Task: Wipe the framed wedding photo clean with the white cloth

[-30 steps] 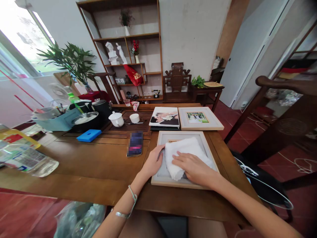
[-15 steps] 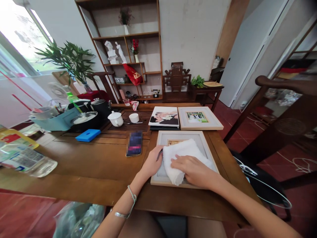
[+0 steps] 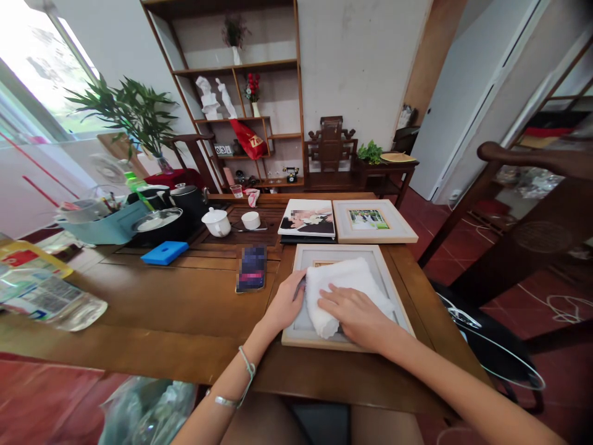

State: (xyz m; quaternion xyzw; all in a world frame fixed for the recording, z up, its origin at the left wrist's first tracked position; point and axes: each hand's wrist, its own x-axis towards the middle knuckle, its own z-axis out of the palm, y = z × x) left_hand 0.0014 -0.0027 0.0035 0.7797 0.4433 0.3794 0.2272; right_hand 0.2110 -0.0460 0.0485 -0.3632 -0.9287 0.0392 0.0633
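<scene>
A light wooden picture frame (image 3: 349, 347) lies flat on the table in front of me. Its grey mount shows around a folded white towel (image 3: 356, 275), which hides most of the small picture inside. My right hand (image 3: 354, 312) presses on the towel from above, its fingers bent over the cloth. At the frame's left side, my left hand (image 3: 288, 300) grips the edge, with the thumb up near the towel. The underside of its fingers is hidden.
Behind the frame lie a photo album (image 3: 306, 219) and a second framed picture (image 3: 375, 221). To the left are a phone (image 3: 251, 269), a blue block (image 3: 165, 253), a white lidded cup (image 3: 216, 222) and plastic bottles (image 3: 50, 300). A wooden chair (image 3: 514, 247) stands at the right.
My right hand and the towel have shifted slightly away from me across the frame. My left hand has stayed at the frame's left edge.
</scene>
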